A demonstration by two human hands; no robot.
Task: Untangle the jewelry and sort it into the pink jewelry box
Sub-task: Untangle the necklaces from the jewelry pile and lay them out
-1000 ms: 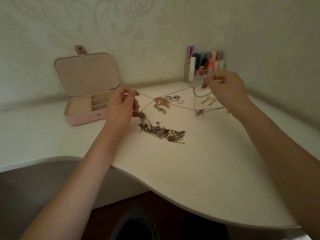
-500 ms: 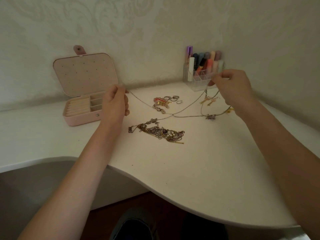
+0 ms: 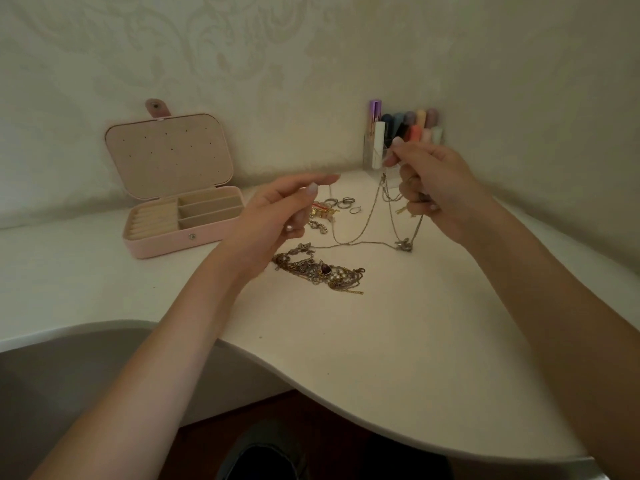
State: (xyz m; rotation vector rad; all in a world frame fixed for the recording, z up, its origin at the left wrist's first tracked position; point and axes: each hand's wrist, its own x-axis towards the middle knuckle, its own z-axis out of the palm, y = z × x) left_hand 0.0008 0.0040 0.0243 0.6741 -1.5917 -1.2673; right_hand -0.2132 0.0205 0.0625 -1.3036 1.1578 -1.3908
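Thin metal chains [image 3: 367, 216] glint dully; the desk [image 3: 398, 358] is smooth, matt; at ten o'clock, the pink jewelry box [image 3: 162, 244] looks leathery, cloth-lined.

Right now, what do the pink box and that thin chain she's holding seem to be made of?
Pink rectangular jewelry box: apparently matte faux leather outside, with a metal snap, and soft beige velvety lining. Thin chain hanging from the right hand: probably metal, with fine, dully glinting links.

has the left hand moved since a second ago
Yes. The left hand has shifted right, away from the pink jewelry box and toward the rings, its fingers now relaxed.
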